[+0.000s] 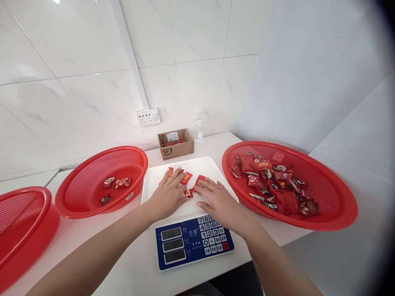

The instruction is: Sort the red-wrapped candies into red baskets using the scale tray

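Both of my hands rest over the white pan (160,211) of a digital scale, whose blue keypad panel (194,261) faces me. Under and around the fingers of my left hand (169,195) lie several red snack packets (187,177), partly covered by it. Its fingers are stretched out and lie on top of them. My right hand (220,203) is spread too, its fingertips touching a red packet (200,181) on the pan. A smaller red-and-white packet (188,193) sits between the hands.
To the right, a red plastic basket (342,201) holds many packets. Another red basket (69,197) on the left contains a few, and part of a third (46,205) shows at the edge. Behind the scale stand a cardboard box (179,151) and a clear bottle (198,129).
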`<state>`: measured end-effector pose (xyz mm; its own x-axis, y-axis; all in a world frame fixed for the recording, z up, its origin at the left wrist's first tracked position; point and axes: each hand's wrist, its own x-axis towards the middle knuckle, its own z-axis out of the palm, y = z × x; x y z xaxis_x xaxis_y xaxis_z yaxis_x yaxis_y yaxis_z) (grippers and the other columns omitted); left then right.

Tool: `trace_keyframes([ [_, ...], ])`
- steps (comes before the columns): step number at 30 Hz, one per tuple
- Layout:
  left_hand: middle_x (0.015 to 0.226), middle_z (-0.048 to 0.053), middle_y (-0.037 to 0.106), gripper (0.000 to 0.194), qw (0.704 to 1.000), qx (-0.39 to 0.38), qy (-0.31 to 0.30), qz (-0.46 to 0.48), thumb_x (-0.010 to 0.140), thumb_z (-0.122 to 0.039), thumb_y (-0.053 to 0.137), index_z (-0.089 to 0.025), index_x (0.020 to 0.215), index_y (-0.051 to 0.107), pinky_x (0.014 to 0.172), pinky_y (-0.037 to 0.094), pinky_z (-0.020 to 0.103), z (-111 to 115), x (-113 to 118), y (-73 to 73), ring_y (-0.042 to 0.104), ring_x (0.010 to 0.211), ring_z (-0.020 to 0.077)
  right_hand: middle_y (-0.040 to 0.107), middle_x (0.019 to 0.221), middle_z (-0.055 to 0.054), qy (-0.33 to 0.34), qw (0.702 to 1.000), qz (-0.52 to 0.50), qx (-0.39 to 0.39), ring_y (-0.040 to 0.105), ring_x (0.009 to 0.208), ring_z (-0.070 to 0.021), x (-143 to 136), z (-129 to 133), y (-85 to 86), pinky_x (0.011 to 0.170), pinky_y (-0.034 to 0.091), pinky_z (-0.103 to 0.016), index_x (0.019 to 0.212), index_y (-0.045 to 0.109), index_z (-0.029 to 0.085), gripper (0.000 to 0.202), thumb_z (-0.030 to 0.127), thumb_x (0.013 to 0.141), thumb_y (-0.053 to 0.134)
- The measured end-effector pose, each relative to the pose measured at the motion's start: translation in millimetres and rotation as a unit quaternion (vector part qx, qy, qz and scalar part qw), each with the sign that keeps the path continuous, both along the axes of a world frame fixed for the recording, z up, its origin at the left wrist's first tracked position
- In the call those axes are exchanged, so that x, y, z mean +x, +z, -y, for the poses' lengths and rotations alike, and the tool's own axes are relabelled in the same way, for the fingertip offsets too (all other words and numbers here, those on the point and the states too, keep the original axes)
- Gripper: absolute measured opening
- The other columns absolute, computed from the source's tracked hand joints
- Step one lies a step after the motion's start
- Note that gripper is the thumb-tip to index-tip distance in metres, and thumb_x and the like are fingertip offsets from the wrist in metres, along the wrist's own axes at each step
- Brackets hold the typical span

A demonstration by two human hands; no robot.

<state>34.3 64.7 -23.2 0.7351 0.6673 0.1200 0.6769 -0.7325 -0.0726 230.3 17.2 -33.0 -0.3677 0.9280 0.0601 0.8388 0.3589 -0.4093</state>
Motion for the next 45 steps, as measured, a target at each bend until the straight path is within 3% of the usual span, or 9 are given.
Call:
trace_keyframes([
  [5, 0.135, 0.016, 0.049, 0.020, 0.998, 0.010, -0.021, 0.060, 0.089, -0.032, 0.050, -0.015, 0.093, 0.059, 0.109, 0.027, 0.054, 16.2, -2.6, -0.1, 0.028, 0.136, 0.0321, 0.054, 0.131, -0.011, 0.006, 0.995, -0.090, 0.044, 0.040, 0.127, -0.0260, -4.9, 4.8, 1.6, 0.107, 0.028, -0.047, 0.122, 0.056, 0.018, 0.037, 0.035, 0.091, 0.046],
  [10, 0.095, 0.008, 0.065, 0.011, 0.973, -0.054, -0.023, 0.224, 0.089, -0.029, 0.048, -0.020, 0.094, 0.053, 0.089, 0.047, 0.045, 48.0, -3.2, 1.1, 0.060, 0.094, 0.0234, 0.066, 0.088, -0.005, 0.015, 0.981, -0.194, -0.017, 0.060, 0.082, -0.0184, -13.3, 17.8, 16.4, 0.071, 0.045, -0.031, 0.088, 0.061, 0.020, 0.031, 0.044, 0.092, 0.041],
  [17, 0.082, 0.002, 0.059, 0.025, 0.885, -0.276, 0.124, 0.354, 0.081, -0.044, 0.058, -0.021, 0.092, 0.052, 0.063, 0.043, 0.028, 78.3, -10.3, -0.3, 0.052, 0.071, 0.0168, 0.051, 0.062, 0.002, 0.084, 0.975, -0.203, -0.019, 0.046, 0.059, -0.0113, -19.8, 27.4, 18.4, 0.054, 0.031, -0.023, 0.063, 0.047, 0.019, 0.042, 0.047, 0.093, 0.038],
  [22, 0.065, -0.003, 0.044, 0.036, 0.810, -0.414, 0.107, 0.401, 0.086, -0.048, 0.047, -0.018, 0.066, 0.046, 0.056, 0.033, 0.023, 77.7, -17.3, 2.4, 0.039, 0.062, 0.0118, 0.045, 0.057, 0.003, 0.106, 0.969, -0.222, 0.022, 0.041, 0.054, -0.0104, -23.5, 26.1, 13.0, 0.052, 0.028, -0.023, 0.059, 0.043, 0.019, 0.051, 0.055, 0.093, 0.030],
  [30, 0.062, -0.004, 0.038, 0.039, 0.755, -0.462, 0.083, 0.459, 0.087, -0.050, 0.044, -0.019, 0.064, 0.043, 0.055, 0.030, 0.023, 74.8, -20.1, 6.7, 0.034, 0.059, 0.0107, 0.043, 0.055, 0.004, 0.122, 0.962, -0.243, 0.010, 0.039, 0.053, -0.0097, -25.2, 25.4, 15.3, 0.052, 0.028, -0.023, 0.058, 0.039, 0.019, 0.050, 0.052, 0.094, 0.028],
  [34, 0.064, -0.003, 0.043, 0.040, 0.809, -0.403, 0.137, 0.405, 0.090, -0.049, 0.037, -0.019, 0.065, 0.043, 0.056, 0.035, 0.024, 67.4, -20.8, 8.0, 0.041, 0.061, 0.0122, 0.046, 0.058, 0.003, 0.074, 0.978, -0.193, -0.035, 0.041, 0.055, -0.0104, -24.4, 17.6, 18.4, 0.052, 0.028, -0.023, 0.060, 0.040, 0.020, 0.044, 0.044, 0.096, 0.030],
  [38, 0.079, 0.001, 0.057, 0.025, 0.907, -0.188, 0.201, 0.317, 0.089, -0.043, 0.043, -0.021, 0.081, 0.050, 0.064, 0.044, 0.030, 49.8, -22.6, 3.5, 0.054, 0.074, 0.0177, 0.047, 0.055, 0.003, 0.014, 0.992, -0.122, -0.011, 0.042, 0.053, -0.0109, -27.8, 0.9, 17.1, 0.050, 0.024, -0.024, 0.059, 0.043, 0.019, 0.043, 0.043, 0.094, 0.035],
  [41, 0.115, 0.009, 0.058, 0.032, 0.944, -0.086, 0.175, 0.267, 0.088, -0.041, 0.047, -0.022, 0.115, 0.047, 0.086, 0.045, 0.040, 29.2, -25.2, -0.3, 0.053, 0.108, 0.0255, 0.057, 0.063, -0.001, 0.006, 0.999, -0.048, -0.006, 0.051, 0.062, -0.0138, -30.3, -12.3, 18.1, 0.052, 0.026, -0.025, 0.066, 0.053, 0.019, 0.037, 0.038, 0.094, 0.039],
  [45, 0.132, 0.011, 0.049, 0.042, 0.969, -0.080, 0.146, 0.183, 0.089, -0.040, 0.048, -0.022, 0.127, 0.043, 0.101, 0.036, 0.044, -0.8, -26.4, 1.9, 0.042, 0.125, 0.0275, 0.064, 0.082, -0.006, -0.026, 0.999, 0.029, 0.006, 0.058, 0.079, -0.0197, -28.5, -36.1, 25.3, 0.057, 0.033, -0.027, 0.079, 0.062, 0.020, 0.034, 0.038, 0.094, 0.037],
])
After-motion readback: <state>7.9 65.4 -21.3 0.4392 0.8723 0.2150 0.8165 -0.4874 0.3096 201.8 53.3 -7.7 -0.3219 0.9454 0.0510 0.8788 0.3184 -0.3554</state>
